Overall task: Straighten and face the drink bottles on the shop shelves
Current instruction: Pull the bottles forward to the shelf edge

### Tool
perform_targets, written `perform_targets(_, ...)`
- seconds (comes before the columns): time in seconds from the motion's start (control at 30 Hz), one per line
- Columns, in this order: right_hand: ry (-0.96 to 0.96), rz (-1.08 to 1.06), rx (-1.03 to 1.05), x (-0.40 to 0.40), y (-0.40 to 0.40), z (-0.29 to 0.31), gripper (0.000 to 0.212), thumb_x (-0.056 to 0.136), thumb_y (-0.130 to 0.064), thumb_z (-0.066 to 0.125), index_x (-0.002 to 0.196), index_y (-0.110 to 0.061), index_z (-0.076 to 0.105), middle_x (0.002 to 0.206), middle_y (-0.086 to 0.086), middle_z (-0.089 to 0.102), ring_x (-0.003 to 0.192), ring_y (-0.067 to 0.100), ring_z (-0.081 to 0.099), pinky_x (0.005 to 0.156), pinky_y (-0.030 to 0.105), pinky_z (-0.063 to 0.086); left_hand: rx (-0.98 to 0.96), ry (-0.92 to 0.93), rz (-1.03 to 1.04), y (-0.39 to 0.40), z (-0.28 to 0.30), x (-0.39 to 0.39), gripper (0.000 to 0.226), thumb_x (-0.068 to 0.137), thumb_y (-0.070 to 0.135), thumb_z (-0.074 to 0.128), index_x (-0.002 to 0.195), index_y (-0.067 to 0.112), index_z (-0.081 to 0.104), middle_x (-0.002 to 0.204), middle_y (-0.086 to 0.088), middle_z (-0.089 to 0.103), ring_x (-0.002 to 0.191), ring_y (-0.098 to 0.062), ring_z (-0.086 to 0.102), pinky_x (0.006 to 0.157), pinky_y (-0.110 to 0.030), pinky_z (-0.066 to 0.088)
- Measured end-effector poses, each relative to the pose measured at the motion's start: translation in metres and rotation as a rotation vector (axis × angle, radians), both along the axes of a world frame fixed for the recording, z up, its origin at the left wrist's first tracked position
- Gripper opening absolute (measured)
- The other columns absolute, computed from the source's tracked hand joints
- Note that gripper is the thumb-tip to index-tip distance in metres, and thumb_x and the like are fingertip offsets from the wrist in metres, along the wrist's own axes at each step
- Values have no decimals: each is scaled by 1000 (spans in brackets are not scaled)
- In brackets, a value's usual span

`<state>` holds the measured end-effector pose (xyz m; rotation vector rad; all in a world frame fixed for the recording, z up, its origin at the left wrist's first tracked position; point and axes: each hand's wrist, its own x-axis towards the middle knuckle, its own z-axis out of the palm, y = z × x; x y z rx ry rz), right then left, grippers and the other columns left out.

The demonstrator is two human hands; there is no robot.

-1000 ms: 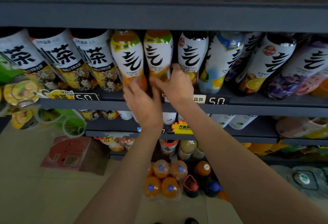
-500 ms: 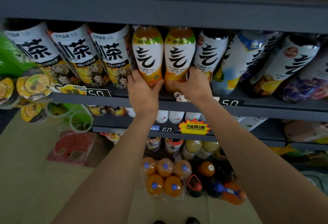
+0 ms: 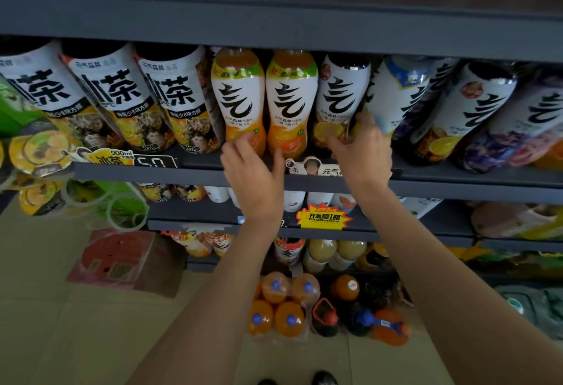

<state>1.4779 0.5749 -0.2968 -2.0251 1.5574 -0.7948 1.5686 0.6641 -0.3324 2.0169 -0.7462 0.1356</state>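
Shelf (image 3: 457,185) row | two orange bottles (image 3: 291,104) upright, labels front | right hand (image 3: 364,153) grips dark bottle (image 3: 341,95) | left hand (image 3: 253,171) loose, fingers touching an orange bottle | bottles further right (image 3: 475,113) lean (still unfaced)

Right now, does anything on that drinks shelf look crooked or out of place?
Yes. The blue-labelled bottle just right of the right hand is turned sideways, its big character cut off, while the two orange bottles face squarely forward.
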Motion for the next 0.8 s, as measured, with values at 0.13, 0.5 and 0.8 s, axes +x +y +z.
perform_targets(0.13, -23, -2, 161, 16, -10, -6, 53, 80, -45, 68, 110, -6, 49, 108, 14, 63, 104, 31, 58, 79, 38, 48, 63, -13, -36, -16, 6, -8, 57, 84, 28, 67, 131, 4, 47, 122, -18, 42, 116, -28, 40, 93, -34, 32)
perform_targets(0.5, 49, 70, 108, 0, -7, -9, 53, 79, -48, 68, 105, -5, 51, 103, 13, 64, 99, 31, 59, 73, 40, 47, 135, 101, 47, -32, 7, -14, 55, 83, 31, 68, 126, 7, 45, 129, -13, 39, 120, -27, 35, 90, -38, 34)
perform_targets(0.8, -43, -102, -65, -57, -14, 5, 41, 81, -45, 67, 98, -8, 60, 82, 6, 65, 82, 28, 63, 63, 34, 48, 134, -18, -198, -33, 12, -56, 52, 87, 27, 62, 129, 2, 44, 127, -16, 44, 120, -28, 40, 97, -35, 34)
